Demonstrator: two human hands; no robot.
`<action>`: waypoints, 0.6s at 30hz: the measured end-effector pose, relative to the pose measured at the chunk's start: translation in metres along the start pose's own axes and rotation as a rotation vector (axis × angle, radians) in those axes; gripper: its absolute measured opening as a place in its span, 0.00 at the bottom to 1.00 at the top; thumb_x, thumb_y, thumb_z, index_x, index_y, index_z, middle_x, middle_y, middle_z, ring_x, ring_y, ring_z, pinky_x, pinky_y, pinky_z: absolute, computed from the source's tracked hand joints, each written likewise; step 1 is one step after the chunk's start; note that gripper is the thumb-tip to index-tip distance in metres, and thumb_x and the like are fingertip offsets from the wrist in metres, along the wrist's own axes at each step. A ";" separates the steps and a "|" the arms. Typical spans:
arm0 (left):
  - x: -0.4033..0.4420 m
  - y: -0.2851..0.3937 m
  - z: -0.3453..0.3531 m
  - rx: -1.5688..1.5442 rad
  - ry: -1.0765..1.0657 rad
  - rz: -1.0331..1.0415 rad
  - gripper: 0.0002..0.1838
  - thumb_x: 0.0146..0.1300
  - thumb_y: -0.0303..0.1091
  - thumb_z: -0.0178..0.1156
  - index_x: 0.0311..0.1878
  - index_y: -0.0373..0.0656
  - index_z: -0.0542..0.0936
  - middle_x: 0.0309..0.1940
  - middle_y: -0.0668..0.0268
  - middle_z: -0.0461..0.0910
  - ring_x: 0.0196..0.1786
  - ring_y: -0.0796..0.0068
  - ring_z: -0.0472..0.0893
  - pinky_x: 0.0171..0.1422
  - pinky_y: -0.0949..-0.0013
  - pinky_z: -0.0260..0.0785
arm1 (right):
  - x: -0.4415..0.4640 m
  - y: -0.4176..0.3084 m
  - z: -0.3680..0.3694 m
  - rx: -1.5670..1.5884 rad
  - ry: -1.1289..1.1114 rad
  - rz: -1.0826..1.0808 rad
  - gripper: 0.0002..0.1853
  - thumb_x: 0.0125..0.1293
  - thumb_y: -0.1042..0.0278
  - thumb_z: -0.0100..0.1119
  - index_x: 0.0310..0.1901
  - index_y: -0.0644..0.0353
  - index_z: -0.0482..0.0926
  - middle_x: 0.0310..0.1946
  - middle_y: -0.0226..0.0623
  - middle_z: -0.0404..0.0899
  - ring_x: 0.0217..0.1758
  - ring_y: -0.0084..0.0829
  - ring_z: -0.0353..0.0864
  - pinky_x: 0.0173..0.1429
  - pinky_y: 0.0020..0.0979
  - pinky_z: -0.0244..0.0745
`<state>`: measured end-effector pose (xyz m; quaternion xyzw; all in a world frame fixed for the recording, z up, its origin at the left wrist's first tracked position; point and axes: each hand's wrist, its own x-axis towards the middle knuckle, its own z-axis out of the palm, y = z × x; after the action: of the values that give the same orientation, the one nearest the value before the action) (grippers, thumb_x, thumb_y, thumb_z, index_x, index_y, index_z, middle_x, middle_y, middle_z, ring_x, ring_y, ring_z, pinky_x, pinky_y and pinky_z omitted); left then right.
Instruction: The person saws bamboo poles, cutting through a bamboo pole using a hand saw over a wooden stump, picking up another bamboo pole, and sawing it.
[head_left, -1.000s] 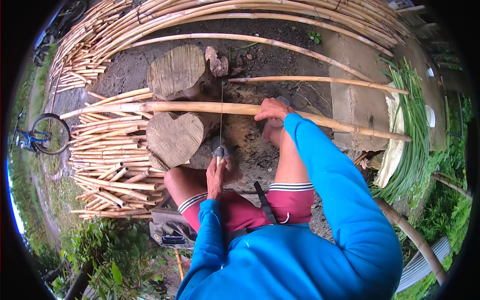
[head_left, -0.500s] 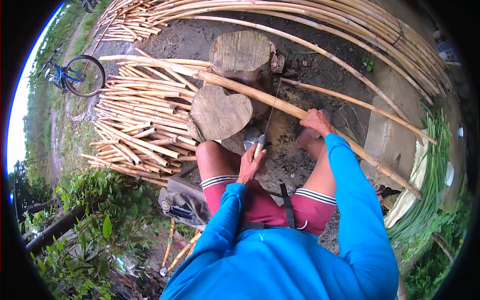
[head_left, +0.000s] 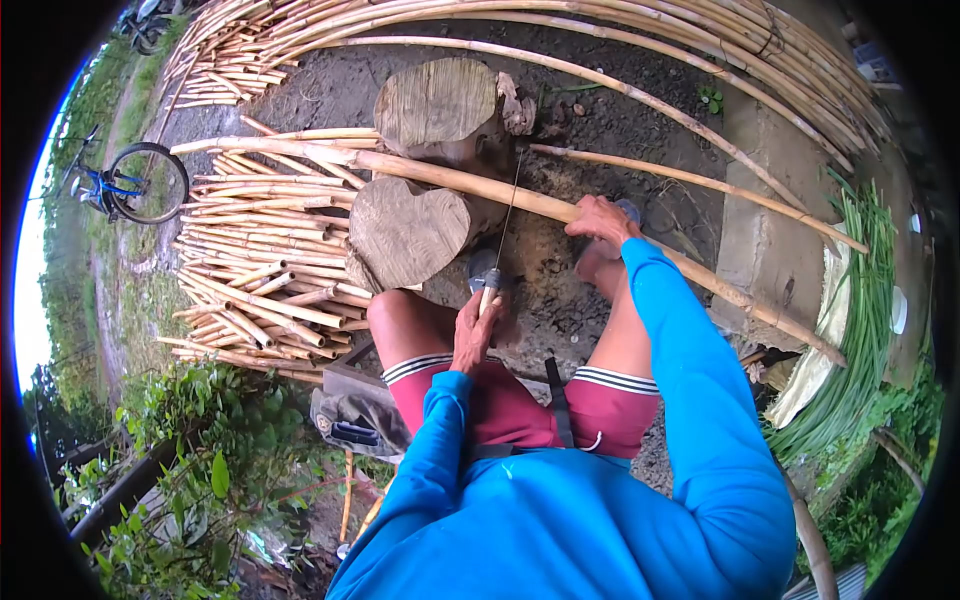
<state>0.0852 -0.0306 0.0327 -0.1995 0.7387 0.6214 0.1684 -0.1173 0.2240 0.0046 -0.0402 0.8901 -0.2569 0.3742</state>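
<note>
My left hand (head_left: pixel 474 327) is closed around the pale handle of a long, thin-bladed cutting tool (head_left: pixel 507 225). Its blade is seen almost edge-on, so I cannot tell if it is a machete or a saw. The blade points away from me and crosses a long bamboo pole (head_left: pixel 460 181); whether it touches is unclear. My right hand (head_left: pixel 603 219) grips that pole to the right of the blade. The pole slants from upper left to lower right, passing by a notched wood stump (head_left: pixel 408 232) and a second stump (head_left: pixel 436 102) behind it.
Cut bamboo pieces (head_left: pixel 262 240) lie piled to the left. Long bamboo poles (head_left: pixel 640 32) curve across the back, and a thinner pole (head_left: pixel 700 187) lies beyond my right hand. Green stalks (head_left: pixel 868 300) rest at the right. A bicycle (head_left: pixel 125 185) stands far left, above leafy plants (head_left: pixel 200 440).
The head view has shifted slightly, so most things sit further left in the picture. Both hands keep their holds, and the blade stays across the pole at about the same place.
</note>
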 end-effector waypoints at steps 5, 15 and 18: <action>0.005 0.011 0.008 -0.060 0.013 -0.033 0.17 0.66 0.48 0.58 0.40 0.42 0.74 0.22 0.72 0.68 0.23 0.83 0.66 0.25 0.73 0.58 | -0.018 -0.003 0.003 -0.189 0.304 -0.064 0.24 0.46 0.52 0.65 0.40 0.64 0.84 0.33 0.55 0.83 0.40 0.53 0.84 0.47 0.45 0.79; 0.030 0.018 0.033 -0.059 -0.059 0.026 0.12 0.65 0.42 0.56 0.34 0.43 0.72 0.19 0.75 0.66 0.19 0.86 0.65 0.22 0.75 0.56 | -0.028 -0.002 -0.010 -0.169 0.103 0.086 0.26 0.47 0.54 0.62 0.45 0.62 0.84 0.47 0.60 0.80 0.54 0.57 0.80 0.60 0.46 0.74; 0.030 0.020 0.036 0.069 -0.030 0.064 0.14 0.64 0.43 0.56 0.31 0.42 0.72 0.19 0.74 0.67 0.20 0.85 0.65 0.22 0.74 0.56 | -0.025 0.003 -0.009 -0.154 0.096 0.093 0.25 0.47 0.54 0.62 0.45 0.62 0.84 0.47 0.59 0.81 0.55 0.57 0.79 0.61 0.46 0.74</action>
<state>0.0497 0.0057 0.0285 -0.1604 0.7631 0.6035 0.1666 -0.1052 0.2367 0.0240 -0.0150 0.9251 -0.1714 0.3384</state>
